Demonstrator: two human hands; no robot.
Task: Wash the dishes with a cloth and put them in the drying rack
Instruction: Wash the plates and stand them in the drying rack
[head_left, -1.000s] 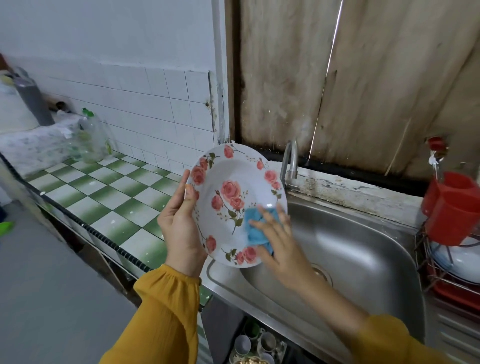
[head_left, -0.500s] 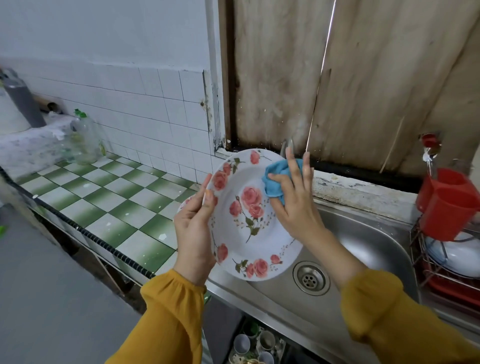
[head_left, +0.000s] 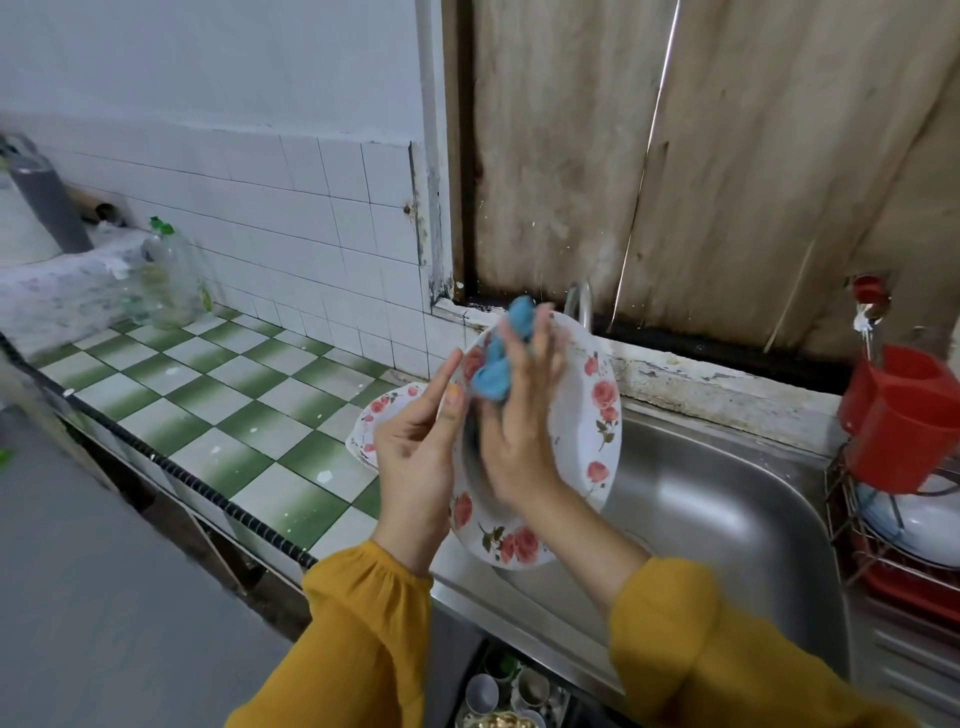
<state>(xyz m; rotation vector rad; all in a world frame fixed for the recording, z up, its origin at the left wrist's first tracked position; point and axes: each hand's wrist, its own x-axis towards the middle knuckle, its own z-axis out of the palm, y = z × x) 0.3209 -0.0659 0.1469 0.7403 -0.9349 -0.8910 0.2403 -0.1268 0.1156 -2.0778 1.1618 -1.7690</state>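
The green-and-white tiled worktop (head_left: 218, 415) runs off to the left of the steel sink (head_left: 727, 499). Just right of the sink stands the wire rack (head_left: 841, 519), with a white dish (head_left: 914, 530) in it and a red tub (head_left: 904, 415) at its top.

The plate (head_left: 592, 415), white with pink roses, is held tilted, nearly upright, over the sink's left edge, its face toward the person. A second plate (head_left: 374, 410) of the same pattern lies on the worktop just left of the sink, partly hidden behind the left hand (head_left: 415, 457). That hand's grip is on the plate's left rim, the thumb lying on the front.

The right hand (head_left: 519, 431) has no closed grip. Its fingers lie stretched out and press the blue cloth (head_left: 493, 374) against the plate's upper face. The cloth is bunched and pokes out past the plate's top rim.

A clear bottle (head_left: 166, 280) with a green cap stands on the worktop well left of the sink, and any print on it is too blurred to read. The tap (head_left: 579, 301) rises behind the sink, just behind the plate's top rim. Some cups (head_left: 483, 691) show below the sink's front edge.
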